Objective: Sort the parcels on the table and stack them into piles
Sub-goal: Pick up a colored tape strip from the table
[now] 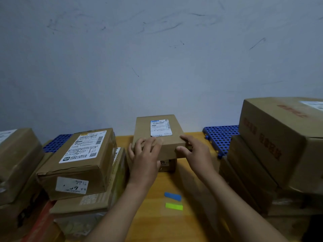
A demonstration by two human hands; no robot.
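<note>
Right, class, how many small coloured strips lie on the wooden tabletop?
2. A small blue rounded strip lies nearer the person than the held small cardboard box; a yellow-green rectangular strip lies just nearer still. Others may lie hidden.

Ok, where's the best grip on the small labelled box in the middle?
Take the small box by its left and right walls at the front corners, from the near side. It lies flat on a narrower parcel, overhanging it, so those corners stand clear.
</note>
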